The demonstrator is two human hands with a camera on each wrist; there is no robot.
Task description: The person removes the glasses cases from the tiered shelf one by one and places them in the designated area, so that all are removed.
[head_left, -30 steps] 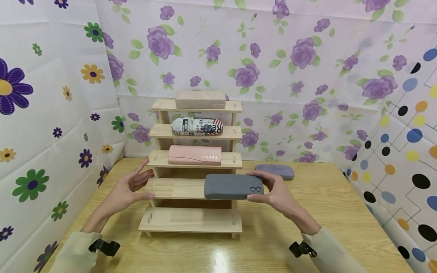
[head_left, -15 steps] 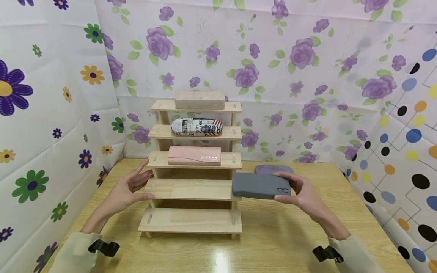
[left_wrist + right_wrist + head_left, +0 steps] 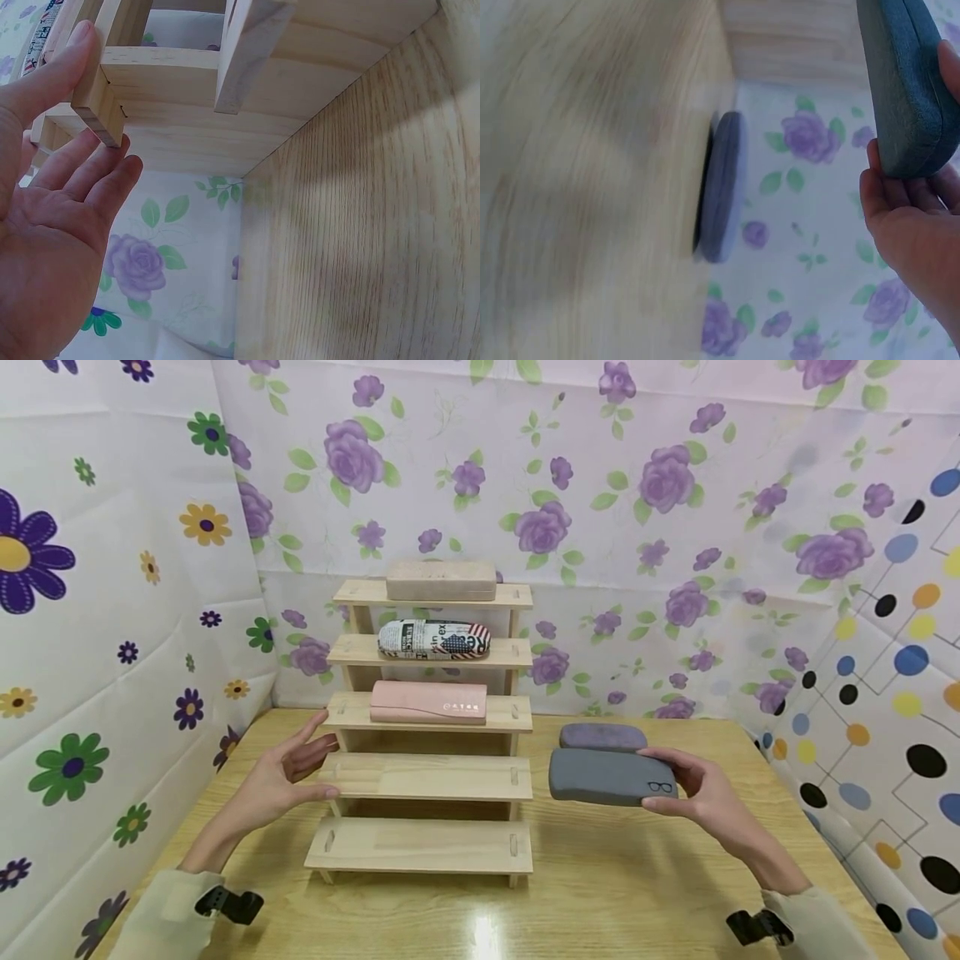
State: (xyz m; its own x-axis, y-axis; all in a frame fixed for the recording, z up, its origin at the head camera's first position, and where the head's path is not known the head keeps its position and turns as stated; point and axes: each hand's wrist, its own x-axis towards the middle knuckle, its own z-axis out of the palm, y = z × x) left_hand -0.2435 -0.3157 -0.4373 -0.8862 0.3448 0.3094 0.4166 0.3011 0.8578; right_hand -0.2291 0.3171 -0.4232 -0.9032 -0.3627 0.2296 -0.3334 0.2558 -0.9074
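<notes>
My right hand (image 3: 701, 789) holds a grey-blue glasses case (image 3: 611, 777) by its right end, thumb in front and fingers behind. The case, marked with a small glasses outline, hangs above the table right of a wooden tiered shelf (image 3: 420, 847); the right wrist view shows it apart from the table. At the shelf's left side, my left hand (image 3: 277, 781) grips the end of a board between thumb and fingers, as the left wrist view shows. Higher tiers carry a pink glasses case (image 3: 427, 702), a newsprint-patterned case (image 3: 433, 639) and a beige case (image 3: 441, 580).
A purple-grey glasses case (image 3: 602, 737) lies on the wooden table (image 3: 600, 893), behind the held one. Floral cloth (image 3: 622, 543) hangs at the back. A dotted cloth (image 3: 885, 718) bounds the right side, and a flowered one the left.
The grey-blue glasses case has moved right in my right hand, from in front of the shelf's second-lowest tier to beside the shelf. My left hand has stayed in place.
</notes>
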